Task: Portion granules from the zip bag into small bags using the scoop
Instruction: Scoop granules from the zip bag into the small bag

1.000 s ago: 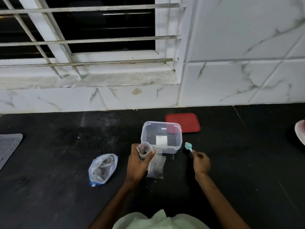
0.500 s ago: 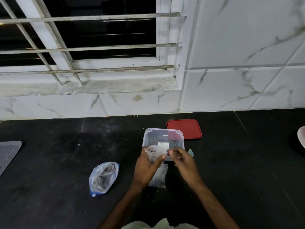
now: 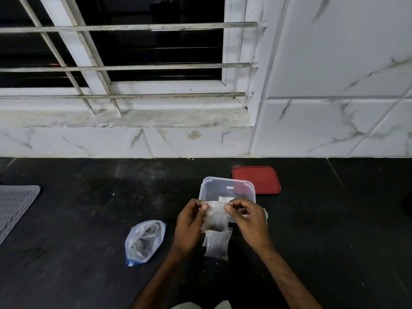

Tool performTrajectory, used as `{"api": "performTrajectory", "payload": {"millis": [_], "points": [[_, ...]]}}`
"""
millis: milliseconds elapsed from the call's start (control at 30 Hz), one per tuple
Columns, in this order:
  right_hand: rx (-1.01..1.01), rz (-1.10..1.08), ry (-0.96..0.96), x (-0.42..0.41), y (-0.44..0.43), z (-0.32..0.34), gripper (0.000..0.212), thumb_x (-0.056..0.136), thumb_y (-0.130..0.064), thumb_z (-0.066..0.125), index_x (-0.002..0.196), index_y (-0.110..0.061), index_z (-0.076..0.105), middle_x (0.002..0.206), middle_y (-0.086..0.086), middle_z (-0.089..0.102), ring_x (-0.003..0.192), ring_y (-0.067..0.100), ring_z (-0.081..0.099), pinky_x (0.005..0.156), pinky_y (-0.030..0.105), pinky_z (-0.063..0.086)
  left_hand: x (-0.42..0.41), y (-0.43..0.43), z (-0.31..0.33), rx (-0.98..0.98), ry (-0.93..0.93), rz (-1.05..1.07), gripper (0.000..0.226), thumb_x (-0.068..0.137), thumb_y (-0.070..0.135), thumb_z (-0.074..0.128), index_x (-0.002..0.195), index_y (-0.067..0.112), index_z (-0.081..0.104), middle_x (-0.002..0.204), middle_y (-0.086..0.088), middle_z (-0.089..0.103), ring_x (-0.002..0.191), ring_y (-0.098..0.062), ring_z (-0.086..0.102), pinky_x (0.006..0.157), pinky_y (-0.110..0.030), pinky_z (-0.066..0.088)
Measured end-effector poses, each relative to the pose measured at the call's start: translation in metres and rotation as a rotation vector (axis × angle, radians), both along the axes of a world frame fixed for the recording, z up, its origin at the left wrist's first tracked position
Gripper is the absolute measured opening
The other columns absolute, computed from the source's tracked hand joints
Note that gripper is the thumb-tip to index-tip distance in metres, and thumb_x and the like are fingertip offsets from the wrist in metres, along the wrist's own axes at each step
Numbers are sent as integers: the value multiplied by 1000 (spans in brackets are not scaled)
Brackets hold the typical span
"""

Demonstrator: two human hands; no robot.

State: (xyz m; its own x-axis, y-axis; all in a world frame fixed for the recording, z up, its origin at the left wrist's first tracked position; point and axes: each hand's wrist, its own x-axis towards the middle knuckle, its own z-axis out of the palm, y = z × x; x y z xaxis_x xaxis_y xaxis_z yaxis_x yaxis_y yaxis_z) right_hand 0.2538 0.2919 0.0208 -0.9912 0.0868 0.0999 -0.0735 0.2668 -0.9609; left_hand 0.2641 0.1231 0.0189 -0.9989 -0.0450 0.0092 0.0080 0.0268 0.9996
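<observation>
Both hands hold one small clear bag (image 3: 215, 216) with dark granules at its bottom, just in front of the clear plastic box (image 3: 225, 182). My left hand (image 3: 189, 226) pinches its top left corner and my right hand (image 3: 249, 219) pinches its top right corner. Below them another small filled bag (image 3: 216, 244) lies flat on the black counter. The larger zip bag (image 3: 145, 240) with granules lies to the left, its mouth open. Only a sliver of the teal scoop (image 3: 265, 214) shows behind my right hand.
A red lid (image 3: 256, 180) lies behind and right of the box. A grey ribbed mat (image 3: 13, 208) sits at the far left edge. The tiled wall and a barred window rise behind the counter.
My right hand put the scoop down beside the box and came over to the small bag. Both hands now pinch the bag's top, which was held open by the left hand before.
</observation>
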Motion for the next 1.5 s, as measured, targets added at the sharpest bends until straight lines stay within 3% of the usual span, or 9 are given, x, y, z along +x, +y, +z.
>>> {"api": "performTrajectory", "payload": {"millis": [300,367,467,567,667,867,1100,1367,1500], "points": [[165,1,-53,-2,3,-2,10,83,-11,74,76,-15,68,78,-10,67,79,1,62,69,6,44,-4,-3,-14,-152,30,29,6,92,23,58,86,23,60,82,0,65,79,-30,61,72,-52,52],[213,32,-10,-2,5,-1,5,85,-19,72,89,-22,71,90,-14,69,86,1,62,73,7,44,-5,-2,-14,-206,27,36,9,93,26,54,85,25,58,80,4,64,76,-24,60,71,-49,52],[276,147,22,-1,4,3,28,84,-30,73,110,-29,66,110,-19,63,100,1,58,82,11,46,-6,-1,-13,-261,47,37,11,92,23,53,84,29,56,79,8,63,72,-10,58,68,-40,51],[331,204,65,-4,-6,5,15,83,-31,72,95,-24,68,97,-13,64,95,4,59,83,23,49,-6,2,-13,-302,59,-2,9,92,24,56,85,28,59,78,7,63,71,-12,60,65,-38,51],[342,144,72,-7,-13,5,4,83,-17,72,81,-18,68,83,-11,64,84,6,60,76,34,53,-4,7,-13,-212,42,4,17,92,12,64,84,27,63,81,2,67,71,-9,61,65,-26,48],[438,107,139,-9,-15,7,18,76,-6,76,66,-16,64,69,-12,59,69,5,57,61,28,49,-2,4,-15,-110,-6,13,12,88,9,69,84,21,69,84,-2,71,79,-14,68,70,-27,51],[259,202,-51,-11,-15,8,4,82,-17,74,84,-19,72,82,-11,68,82,2,64,72,17,51,-5,-5,-14,-167,19,54,16,90,10,65,84,25,65,83,-1,70,81,-20,69,71,-42,57],[311,72,40,-14,-17,6,12,79,-6,75,73,-13,67,75,-4,67,73,8,64,70,34,56,-4,-3,-16,73,-61,24,8,96,3,56,89,4,59,80,-8,65,75,-16,62,66,-27,51],[280,99,67,-17,-14,8,10,81,-7,75,76,-13,68,79,-4,65,75,8,63,69,26,54,-2,-3,-9,128,-13,-18,8,95,2,57,99,-4,59,87,-10,68,83,-17,66,72,-25,54]]}}
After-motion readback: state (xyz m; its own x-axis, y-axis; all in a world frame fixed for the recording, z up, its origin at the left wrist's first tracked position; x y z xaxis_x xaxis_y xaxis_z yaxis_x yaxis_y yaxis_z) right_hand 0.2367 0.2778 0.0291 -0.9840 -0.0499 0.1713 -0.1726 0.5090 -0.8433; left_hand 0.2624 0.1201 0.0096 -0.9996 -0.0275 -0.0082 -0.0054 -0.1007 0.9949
